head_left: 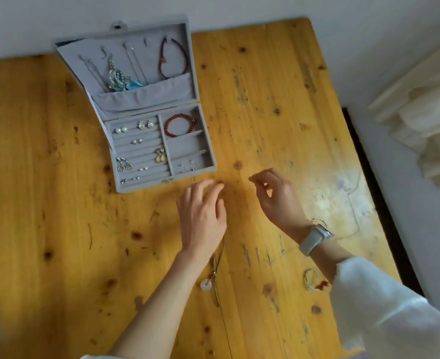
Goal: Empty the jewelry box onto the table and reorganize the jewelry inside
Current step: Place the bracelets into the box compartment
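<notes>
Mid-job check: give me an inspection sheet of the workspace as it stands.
Surface: worn yellow wooden table, scuffed and stained.
Job's things: grey jewelry box open, earrings in slots, red bead bracelet in top right compartment, cord bracelet hanging in the lid; pendant necklace and small bangle out on the table.
Clutter: nothing seen.
Grippers: left hand spread over the table; right hand pinched, contents unclear.
Cables: nothing seen.
Surroundings: white wall; pale stacked items at right.

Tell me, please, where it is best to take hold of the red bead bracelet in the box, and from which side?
Probably pinch the near arc of the red bead bracelet from above. It lies flat as an open loop in the top right compartment of the jewelry box, whose walls block a sideways approach.
</notes>
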